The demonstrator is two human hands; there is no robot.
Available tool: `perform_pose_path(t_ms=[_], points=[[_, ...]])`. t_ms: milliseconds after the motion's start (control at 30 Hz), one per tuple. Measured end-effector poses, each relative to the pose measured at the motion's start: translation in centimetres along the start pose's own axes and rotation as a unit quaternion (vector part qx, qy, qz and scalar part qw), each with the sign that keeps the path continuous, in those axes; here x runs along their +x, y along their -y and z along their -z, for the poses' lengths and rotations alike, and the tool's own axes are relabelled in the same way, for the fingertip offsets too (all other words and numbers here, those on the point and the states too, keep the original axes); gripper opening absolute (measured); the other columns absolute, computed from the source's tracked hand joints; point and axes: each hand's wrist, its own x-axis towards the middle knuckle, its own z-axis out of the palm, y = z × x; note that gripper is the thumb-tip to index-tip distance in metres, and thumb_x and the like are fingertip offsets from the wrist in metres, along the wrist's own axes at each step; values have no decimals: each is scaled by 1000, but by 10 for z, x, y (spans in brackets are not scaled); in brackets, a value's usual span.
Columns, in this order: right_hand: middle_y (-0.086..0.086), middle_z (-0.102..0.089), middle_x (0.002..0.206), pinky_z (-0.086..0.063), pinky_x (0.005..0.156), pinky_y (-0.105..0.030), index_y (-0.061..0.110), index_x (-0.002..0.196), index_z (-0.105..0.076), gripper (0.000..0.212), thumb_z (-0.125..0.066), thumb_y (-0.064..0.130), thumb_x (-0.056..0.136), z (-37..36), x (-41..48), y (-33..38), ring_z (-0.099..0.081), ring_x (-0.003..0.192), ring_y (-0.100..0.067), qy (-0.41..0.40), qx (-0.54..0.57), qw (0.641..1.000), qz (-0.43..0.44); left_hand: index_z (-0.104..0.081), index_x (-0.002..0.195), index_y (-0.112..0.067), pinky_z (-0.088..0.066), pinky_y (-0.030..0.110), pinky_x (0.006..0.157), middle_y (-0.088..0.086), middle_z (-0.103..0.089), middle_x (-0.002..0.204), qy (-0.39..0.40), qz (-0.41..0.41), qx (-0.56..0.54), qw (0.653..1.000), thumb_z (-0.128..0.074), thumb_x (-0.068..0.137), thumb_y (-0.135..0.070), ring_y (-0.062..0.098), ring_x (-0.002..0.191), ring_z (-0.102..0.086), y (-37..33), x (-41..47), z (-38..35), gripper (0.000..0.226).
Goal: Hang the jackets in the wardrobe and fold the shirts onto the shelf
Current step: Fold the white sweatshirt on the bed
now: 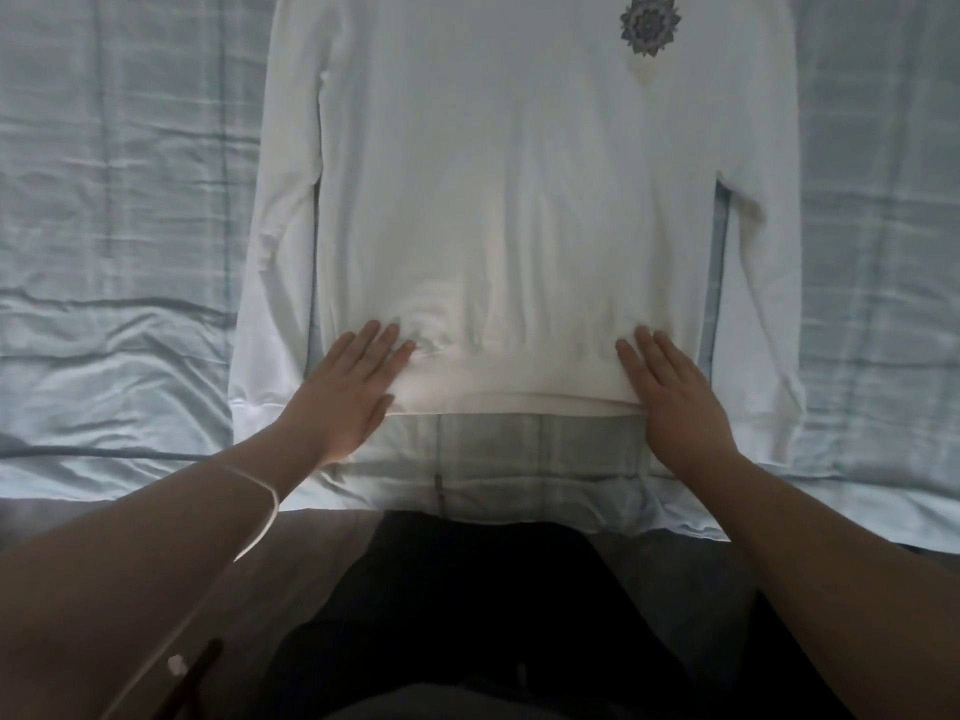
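Fingers (pixel 378 350) (left hand (pixel 345 402), right hand (pixel 678 407)) press shirt (pixel 509 174) hem (pixel 519 393).

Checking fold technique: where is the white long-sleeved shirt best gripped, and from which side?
Probably pinch the two corners of the hem from the near side: the white long-sleeved shirt lies flat, hem nearest the person, with left hand and right hand flat on it.

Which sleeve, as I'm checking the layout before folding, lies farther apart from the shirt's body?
The sleeve on the right hand's side: a wider strip of blue sheet shows beside it.
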Motion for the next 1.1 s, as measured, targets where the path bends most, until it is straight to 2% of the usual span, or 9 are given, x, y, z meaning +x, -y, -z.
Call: perform_pose_path(t_ms=[133, 267, 400, 500, 600, 733, 833, 967, 1100], points=[[-8, -13, 166, -26, 120, -40, 18, 158, -18, 104, -45, -20, 66, 0, -7, -15, -14, 152, -26, -6, 7, 1000, -1, 2, 159, -17, -3, 41, 124, 7, 4, 167, -9, -6, -10, 1000, -56, 87, -6, 27, 154, 2, 3, -8, 2, 94], [-12, -18, 164, -28, 119, -43, 11, 157, -22, 101, -50, -16, 64, 1, -19, -26, -18, 150, -31, -10, -29, 999, 17, 2, 159, -18, -6, 40, 124, 8, -5, 167, -6, 17, 3, 1000, -51, 64, 21, 26, 154, -4, 2, -18, 3, 116], [-15, -16, 164, -28, 118, -48, 9, 157, -18, 107, -56, -15, 60, -3, -26, -31, -17, 150, -35, 22, -44, 999, 19, 0, 160, -17, -12, 46, 124, 8, -1, 167, 5, 31, 22, 999, -55, 68, 14, 27, 154, 1, 2, -24, -1, 111], [-22, -16, 162, -27, 118, -52, 4, 156, -19, 102, -61, -6, 64, -5, -22, -25, -16, 149, -41, 30, -28, 999, 20, -2, 160, -16, -8, 47, 123, 9, 0, 167, 12, 41, 13, 999, -59, 75, -5, 28, 154, 2, -2, -22, -4, 103], [-24, -16, 162, -24, 119, -53, 1, 155, -22, 102, -68, 12, 64, 2, -23, -9, -14, 150, -41, 33, -12, 999, 8, -3, 160, -16, -8, 47, 123, 8, 0, 167, 23, 46, -7, 999, -47, 85, -27, 28, 154, 3, -8, -22, 0, 87], [-19, -20, 162, -21, 120, -53, 1, 154, -26, 98, -68, 15, 66, 22, -18, 29, -16, 150, -37, -14, 13, 1000, 10, -12, 160, -17, -12, 49, 124, 8, -10, 167, 11, 64, -50, 997, -36, 96, -39, 26, 154, -1, -17, -26, 14, 72], [-16, -18, 163, -17, 121, -52, 5, 155, -24, 88, -60, 17, 76, 35, -2, 68, -14, 151, -34, -43, 22, 998, 49, -16, 159, -16, -15, 50, 123, 8, -13, 166, -29, 94, -74, 992, -31, 100, -38, 25, 154, -2, -19, -25, 27, 64], [-13, -20, 163, -19, 121, -50, 9, 155, -26, 81, -50, 20, 79, 48, 30, 125, -14, 152, -31, -64, 42, 993, 95, -36, 152, -7, -22, 47, 122, 13, -31, 160, -126, 152, -133, 971, -38, 101, -25, 29, 152, -17, -10, -27, 40, 53], [-11, -20, 164, -19, 122, -48, 11, 155, -26, 77, -51, 19, 83, 50, 63, 186, -12, 152, -30, -73, 41, 987, 139, -46, 143, -5, -28, 47, 119, 15, -47, 148, -202, 330, -210, 898, -56, 91, -10, 33, 142, -36, 11, -50, 40, 53]])
